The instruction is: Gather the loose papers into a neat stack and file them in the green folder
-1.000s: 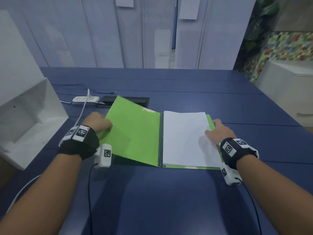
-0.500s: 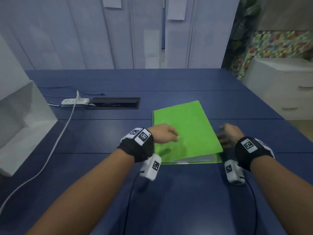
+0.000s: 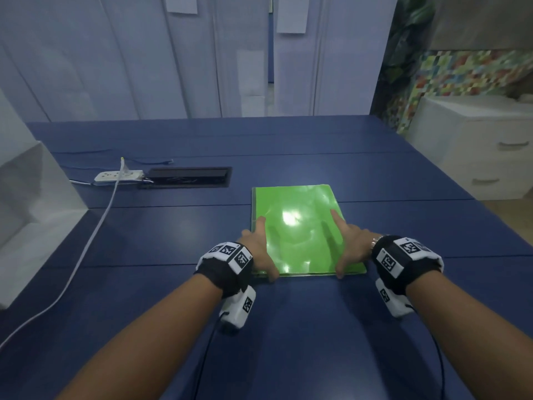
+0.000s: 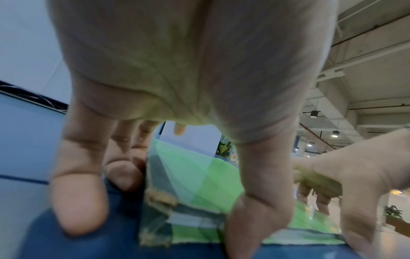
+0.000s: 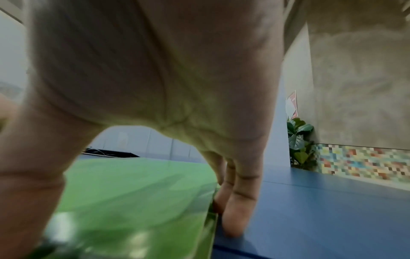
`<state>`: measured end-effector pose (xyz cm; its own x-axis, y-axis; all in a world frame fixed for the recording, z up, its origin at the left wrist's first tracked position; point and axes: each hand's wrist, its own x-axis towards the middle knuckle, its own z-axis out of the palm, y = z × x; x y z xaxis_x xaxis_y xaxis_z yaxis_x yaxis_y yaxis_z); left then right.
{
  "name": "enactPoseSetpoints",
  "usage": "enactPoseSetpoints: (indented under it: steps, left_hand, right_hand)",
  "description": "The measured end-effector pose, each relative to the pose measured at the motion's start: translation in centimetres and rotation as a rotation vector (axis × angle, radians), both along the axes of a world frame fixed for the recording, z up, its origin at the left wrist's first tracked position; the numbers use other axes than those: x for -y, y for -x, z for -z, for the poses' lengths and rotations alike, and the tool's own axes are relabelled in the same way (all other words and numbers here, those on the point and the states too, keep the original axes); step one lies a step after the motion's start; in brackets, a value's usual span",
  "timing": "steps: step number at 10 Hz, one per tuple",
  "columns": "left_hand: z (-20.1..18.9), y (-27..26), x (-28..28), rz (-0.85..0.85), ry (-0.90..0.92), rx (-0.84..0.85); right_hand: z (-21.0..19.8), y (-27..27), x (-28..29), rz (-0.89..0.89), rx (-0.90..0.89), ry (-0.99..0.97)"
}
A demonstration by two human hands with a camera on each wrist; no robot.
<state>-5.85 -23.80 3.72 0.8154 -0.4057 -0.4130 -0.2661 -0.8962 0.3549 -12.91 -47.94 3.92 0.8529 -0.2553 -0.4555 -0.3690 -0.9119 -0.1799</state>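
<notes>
The green folder (image 3: 300,226) lies closed and flat on the blue table (image 3: 288,327); no loose papers show, and what is inside is hidden by the cover. My left hand (image 3: 259,249) lies along the folder's left edge with straight fingers, thumb at the near edge. My right hand (image 3: 350,246) lies along the right edge, forefinger on the cover, thumb at the near edge. In the left wrist view the fingertips (image 4: 80,206) stand on the table beside the folder (image 4: 199,175). The right wrist view shows the folder (image 5: 137,189) under the spread hand.
A white power strip (image 3: 118,176) with a white cable (image 3: 95,232) lies at the back left beside a black cable slot (image 3: 187,177). A white box (image 3: 31,215) stands on the left. A white drawer cabinet (image 3: 476,145) is off the table's right side.
One second ago the folder lay open with white papers showing. My left hand swung the cover shut over them, and both hands now sit at the folder's near corners.
</notes>
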Motion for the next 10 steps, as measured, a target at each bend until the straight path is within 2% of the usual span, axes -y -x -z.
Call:
enactPoseSetpoints:
  steps: [1, 3, 5, 7, 8, 10]
  left_hand:
    - [0.4, -1.5, 0.2, -0.074, 0.049, 0.064]
    - [0.9, -7.3, 1.2, -0.237, 0.151, 0.175]
    - [0.7, -13.2, 2.3, -0.345, 0.045, 0.168]
    - [1.8, -16.7, 4.2, -0.333, 0.168, 0.149]
    - [2.2, -17.5, 4.7, -0.334, 0.159, 0.183]
    - [2.3, -15.7, 3.7, -0.321, 0.100, 0.285]
  right_hand:
    - [0.6, -1.4, -0.3, 0.023, 0.099, 0.026]
    - [1.0, -6.8, -0.5, 0.142, 0.329, -0.099]
    - [1.5, -12.0, 0.9, 0.334, 0.300, 0.040]
    - [2.1, -15.5, 1.9, 0.371, 0.424, 0.003]
    - [2.3, -16.1, 2.2, 0.365, 0.459, -0.039]
    - [1.9, -13.9, 1.6, 0.379, 0.426, -0.032]
